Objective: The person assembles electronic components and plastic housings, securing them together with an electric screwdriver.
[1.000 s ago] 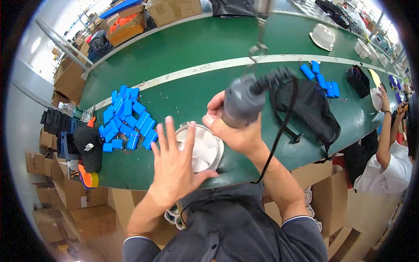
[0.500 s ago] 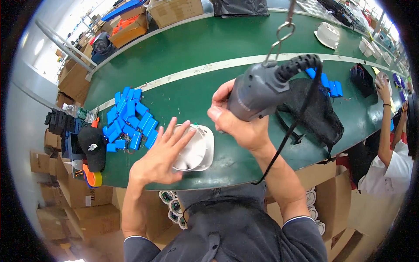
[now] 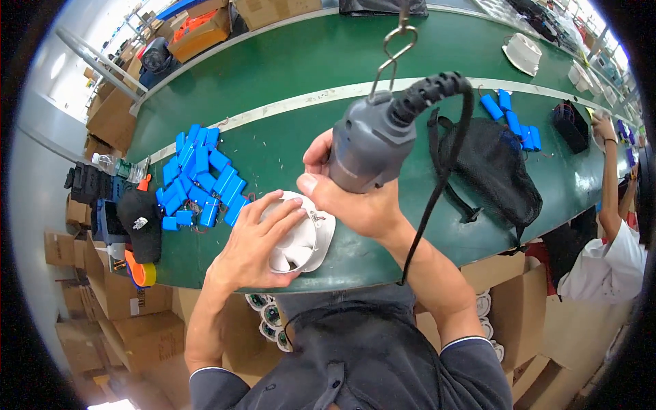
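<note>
My right hand (image 3: pixel 365 208) is wrapped round a dark grey corded electric screwdriver (image 3: pixel 369 147), which hangs from a metal hook. The tool's tip is hidden behind the hand. Close to the bench's front edge, a round white plastic housing (image 3: pixel 301 240) with a flared rim lies on the green bench. My left hand (image 3: pixel 251 242) grips this housing from its left side, fingers over the top and thumb along the near side. Right beside the housing, the screwdriver hand is just above its far right edge.
Several blue battery packs (image 3: pixel 201 174) lie heaped on the left, near a black cap (image 3: pixel 140 222). At right are a black mesh bag (image 3: pixel 492 171) and more blue packs (image 3: pixel 514 123). The black cord (image 3: pixel 437 198) loops beside my right forearm. A co-worker's arm (image 3: pixel 608 178) reaches in farther right.
My right hand and the screwdriver have moved left and closer to the white housing. My left hand has settled from hovering fingers to a grip on the housing.
</note>
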Available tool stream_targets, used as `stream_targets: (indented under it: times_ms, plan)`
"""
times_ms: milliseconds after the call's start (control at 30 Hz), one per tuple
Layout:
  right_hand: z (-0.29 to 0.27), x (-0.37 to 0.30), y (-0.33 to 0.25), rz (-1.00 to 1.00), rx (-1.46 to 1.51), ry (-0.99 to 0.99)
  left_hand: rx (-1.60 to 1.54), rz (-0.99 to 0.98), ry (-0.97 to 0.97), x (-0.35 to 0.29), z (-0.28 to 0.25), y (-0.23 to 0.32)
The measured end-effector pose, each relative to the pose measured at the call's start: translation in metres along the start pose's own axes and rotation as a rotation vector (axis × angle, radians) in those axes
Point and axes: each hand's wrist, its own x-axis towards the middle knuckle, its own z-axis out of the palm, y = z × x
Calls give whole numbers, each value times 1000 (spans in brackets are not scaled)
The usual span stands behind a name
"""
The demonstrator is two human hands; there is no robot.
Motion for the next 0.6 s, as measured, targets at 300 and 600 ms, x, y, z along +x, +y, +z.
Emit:
stream_targets:
  times_ms: [300, 600]
  plan:
    - [7, 4, 10, -90, 8, -6, -4, -10, -21, 1, 2, -4]
    - [8, 4, 12, -63, -19, -25, -22, -23, -24, 0, 4, -9]
